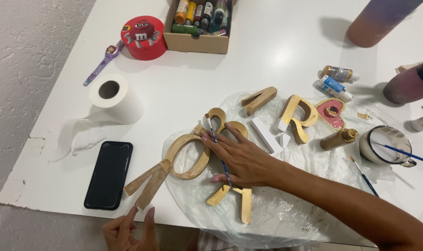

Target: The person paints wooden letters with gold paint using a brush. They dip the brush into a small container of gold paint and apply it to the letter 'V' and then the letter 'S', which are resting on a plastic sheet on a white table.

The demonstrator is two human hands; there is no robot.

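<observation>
My right hand [243,157] reaches in from the right and lies flat over the gold letters, with a thin blue paintbrush [219,149] held between its fingers. Its fingertips rest on the gold letter O [189,155] and on a gold curled letter [221,120] just behind it. A gold Y-shaped letter [234,196] lies below the hand. My left hand [128,231] is at the table's near edge, its fingertips at the lower end of a V-shaped wooden letter [147,182]. Whether it grips that end is unclear.
Gold letters A [259,99] and R [299,119], a pink heart [331,113], a gold paint bottle [338,138] and a cup with a brush [386,145] lie on crinkled plastic [276,216]. A black phone [109,173], paper roll [115,98], red tin [143,31] and box of paints [200,41] stand left and behind.
</observation>
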